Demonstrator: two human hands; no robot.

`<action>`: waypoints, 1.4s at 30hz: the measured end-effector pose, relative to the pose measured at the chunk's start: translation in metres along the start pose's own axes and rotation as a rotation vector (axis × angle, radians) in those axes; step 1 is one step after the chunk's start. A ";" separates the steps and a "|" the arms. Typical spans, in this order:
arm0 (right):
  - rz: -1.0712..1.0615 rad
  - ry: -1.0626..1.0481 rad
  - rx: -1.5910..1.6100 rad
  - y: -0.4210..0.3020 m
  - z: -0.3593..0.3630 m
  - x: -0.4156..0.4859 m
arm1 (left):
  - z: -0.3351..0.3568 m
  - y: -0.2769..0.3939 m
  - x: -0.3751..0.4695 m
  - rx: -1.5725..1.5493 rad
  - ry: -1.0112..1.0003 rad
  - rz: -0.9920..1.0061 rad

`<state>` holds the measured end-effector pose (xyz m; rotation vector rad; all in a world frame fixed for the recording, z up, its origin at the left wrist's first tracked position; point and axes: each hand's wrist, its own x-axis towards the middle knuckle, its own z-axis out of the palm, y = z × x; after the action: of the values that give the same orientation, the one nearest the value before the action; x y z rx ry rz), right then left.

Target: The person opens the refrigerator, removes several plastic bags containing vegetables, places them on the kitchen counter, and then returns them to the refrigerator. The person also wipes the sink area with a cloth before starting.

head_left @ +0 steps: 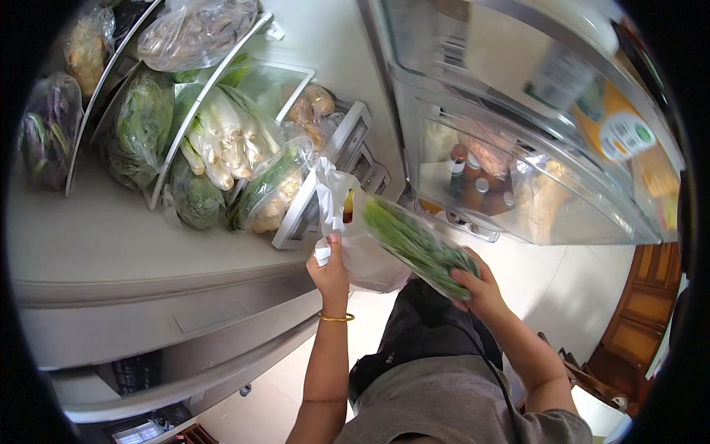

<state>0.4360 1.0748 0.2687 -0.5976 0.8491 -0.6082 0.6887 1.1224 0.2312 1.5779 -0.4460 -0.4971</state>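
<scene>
My left hand (330, 269) grips the bunched handle of a white plastic carrier bag (371, 261), which hangs in front of the open refrigerator. Through the bag's handle hole something yellow and red shows; the rest of its contents is hidden. In my right hand (480, 286) is a clear-wrapped bundle of long green leafy vegetables (416, 244). I hold it by its leafy lower end, tilted, with the pale green end up beside the bag's opening. Left of the bag, a wrapped bundle of spring onions (277, 191) lies on the refrigerator floor against a white drawer front (294, 219).
Shelves hold bagged white-stemmed vegetables (227, 133), leafy greens (141, 122) and purple vegetables (50, 130). The open door's clear bins (532, 205) with bottles (480, 186) stand to the right. Below is an open lower drawer (222, 377). A dark cable (493, 361) hangs down my front.
</scene>
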 end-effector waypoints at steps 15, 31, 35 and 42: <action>-0.045 0.287 0.431 0.057 -0.153 -0.165 | 0.025 -0.067 -0.100 0.296 -0.181 -0.137; -0.473 1.932 0.264 0.288 -0.432 -0.448 | 0.091 -0.069 -0.266 0.165 -0.624 -0.084; -0.314 2.192 0.075 0.293 -0.463 -0.507 | 0.110 -0.075 -0.290 0.139 -0.682 -0.052; 0.452 1.887 -0.205 0.347 -0.513 -0.547 | 0.134 -0.059 -0.326 0.136 -0.720 -0.105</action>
<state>-0.1815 1.5707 0.0329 0.2169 2.7317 -0.5462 0.3428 1.1987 0.1820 1.5224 -0.9563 -1.1443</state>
